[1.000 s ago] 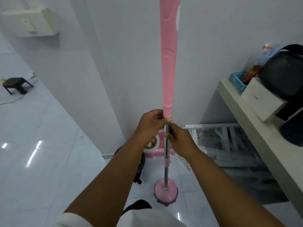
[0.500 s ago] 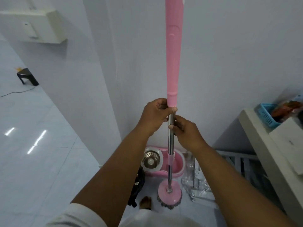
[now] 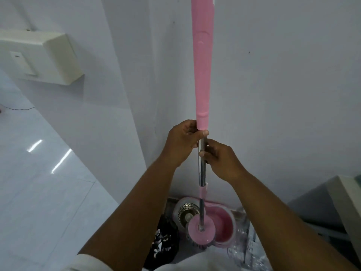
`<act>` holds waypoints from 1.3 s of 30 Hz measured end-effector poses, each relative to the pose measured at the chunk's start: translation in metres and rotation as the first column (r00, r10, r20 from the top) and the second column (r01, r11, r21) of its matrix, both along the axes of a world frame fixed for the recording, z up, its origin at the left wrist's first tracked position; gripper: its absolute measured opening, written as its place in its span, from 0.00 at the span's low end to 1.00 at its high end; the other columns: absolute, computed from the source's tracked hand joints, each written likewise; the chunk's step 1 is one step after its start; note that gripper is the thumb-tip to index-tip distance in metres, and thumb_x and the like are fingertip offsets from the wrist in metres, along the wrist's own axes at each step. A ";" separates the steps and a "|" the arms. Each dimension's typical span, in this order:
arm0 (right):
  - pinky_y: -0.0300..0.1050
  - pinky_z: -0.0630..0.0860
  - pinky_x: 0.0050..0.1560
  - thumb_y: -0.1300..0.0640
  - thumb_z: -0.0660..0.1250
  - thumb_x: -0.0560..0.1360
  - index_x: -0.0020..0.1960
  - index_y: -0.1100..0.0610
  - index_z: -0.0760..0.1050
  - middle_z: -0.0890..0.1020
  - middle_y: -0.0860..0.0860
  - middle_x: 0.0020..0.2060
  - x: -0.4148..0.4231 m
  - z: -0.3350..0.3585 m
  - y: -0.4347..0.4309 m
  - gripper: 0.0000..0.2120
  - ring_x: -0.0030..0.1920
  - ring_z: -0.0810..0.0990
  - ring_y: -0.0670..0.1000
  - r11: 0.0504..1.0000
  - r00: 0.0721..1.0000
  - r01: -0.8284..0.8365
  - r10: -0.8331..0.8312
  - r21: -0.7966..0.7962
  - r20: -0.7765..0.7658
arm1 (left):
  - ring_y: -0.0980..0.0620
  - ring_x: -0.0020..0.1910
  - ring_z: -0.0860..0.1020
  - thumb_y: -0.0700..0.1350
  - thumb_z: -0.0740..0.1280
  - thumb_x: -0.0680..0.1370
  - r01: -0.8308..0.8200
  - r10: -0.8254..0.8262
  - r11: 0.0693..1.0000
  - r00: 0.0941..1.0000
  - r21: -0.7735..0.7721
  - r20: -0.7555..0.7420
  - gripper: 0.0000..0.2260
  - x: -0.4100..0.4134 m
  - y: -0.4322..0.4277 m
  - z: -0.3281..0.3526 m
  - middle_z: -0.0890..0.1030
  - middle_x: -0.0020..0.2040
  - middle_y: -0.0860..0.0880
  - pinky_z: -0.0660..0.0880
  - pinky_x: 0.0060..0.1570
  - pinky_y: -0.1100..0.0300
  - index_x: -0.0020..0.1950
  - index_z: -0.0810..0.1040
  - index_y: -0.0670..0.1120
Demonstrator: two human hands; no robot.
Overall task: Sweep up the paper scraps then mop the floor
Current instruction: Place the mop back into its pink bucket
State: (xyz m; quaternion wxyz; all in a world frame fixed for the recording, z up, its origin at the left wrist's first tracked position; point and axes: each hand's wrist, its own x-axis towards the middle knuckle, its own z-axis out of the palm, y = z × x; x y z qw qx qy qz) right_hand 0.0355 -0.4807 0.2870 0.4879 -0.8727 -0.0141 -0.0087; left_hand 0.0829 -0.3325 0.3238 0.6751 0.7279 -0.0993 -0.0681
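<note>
I hold a spin mop upright in front of me. Its long pink handle [image 3: 202,61] rises past the top of the frame, and a steel pole [image 3: 202,173] runs down to the round pink mop head [image 3: 201,230]. My left hand [image 3: 181,142] grips the pole just under the pink handle. Just below it, my right hand [image 3: 221,159] grips the steel pole. The mop head hangs over the near rim of the pink mop bucket [image 3: 224,222], beside its steel spinner basket [image 3: 185,211]. No paper scraps are in view.
White walls meet in a corner straight ahead, the bucket at their foot. A cream wall box [image 3: 39,57] hangs at the upper left. Glossy white floor tiles [image 3: 43,192] spread to the left. A black patterned object [image 3: 165,239] lies left of the bucket, clear plastic [image 3: 246,249] to its right, a counter edge [image 3: 345,202] at far right.
My view has turned left and drawn closer to the corner. The mop head has moved from the floor in front of the bucket to over the bucket's rim. Both hands keep their grip.
</note>
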 end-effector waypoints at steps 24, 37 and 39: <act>0.30 0.66 0.33 0.52 0.62 0.80 0.59 0.50 0.75 0.81 0.51 0.45 0.135 -0.096 0.022 0.09 0.38 0.76 0.45 0.902 0.908 -0.400 0.366 -0.163 -0.201 | 0.42 0.57 0.80 0.41 0.68 0.80 -0.381 0.418 0.893 0.900 0.240 -0.127 0.11 0.060 0.015 -0.087 0.82 0.56 0.41 0.76 0.62 0.43 0.61 0.79 0.40; 0.34 0.69 0.36 0.51 0.61 0.81 0.58 0.52 0.75 0.81 0.51 0.43 0.155 -0.106 0.017 0.10 0.42 0.79 0.50 0.924 0.931 -0.350 0.324 -0.157 -0.169 | 0.47 0.54 0.81 0.44 0.69 0.79 -0.428 0.485 0.836 0.869 0.345 -0.098 0.09 0.087 -0.003 -0.091 0.83 0.52 0.49 0.77 0.60 0.48 0.58 0.80 0.48; 0.40 0.74 0.43 0.52 0.62 0.80 0.60 0.55 0.75 0.83 0.53 0.47 0.152 -0.105 0.019 0.11 0.47 0.81 0.53 0.928 0.934 -0.340 0.316 -0.149 -0.166 | 0.50 0.50 0.80 0.45 0.69 0.79 -0.436 0.495 0.824 0.864 0.362 -0.088 0.06 0.087 -0.004 -0.091 0.82 0.49 0.51 0.78 0.58 0.50 0.55 0.80 0.51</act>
